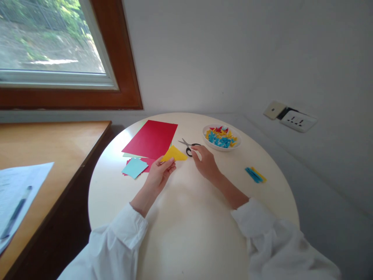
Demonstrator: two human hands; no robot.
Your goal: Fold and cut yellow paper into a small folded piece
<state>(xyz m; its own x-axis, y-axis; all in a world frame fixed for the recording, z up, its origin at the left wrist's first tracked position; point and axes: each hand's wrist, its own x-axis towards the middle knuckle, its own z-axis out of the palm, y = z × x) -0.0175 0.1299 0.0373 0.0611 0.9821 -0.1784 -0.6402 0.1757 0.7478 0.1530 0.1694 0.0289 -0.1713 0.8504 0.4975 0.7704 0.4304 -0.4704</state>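
My left hand (159,174) pinches the near edge of a yellow folded paper triangle (174,154) and holds it just above the round cream table (186,217). My right hand (204,161) reaches forward with its fingers curled onto the black handles of a pair of scissors (189,146), which lie flat on the table right of the triangle. A large red sheet (151,139) lies behind my left hand. A small light blue square (135,167) rests left of it on more red paper.
A white bowl (221,137) of small red, yellow and blue folded pieces stands at the back right. Blue and yellow strips (255,174) lie at the right. A wooden desk (43,155) with a paper and pen (16,212) borders the left. A wall socket (297,121) is right.
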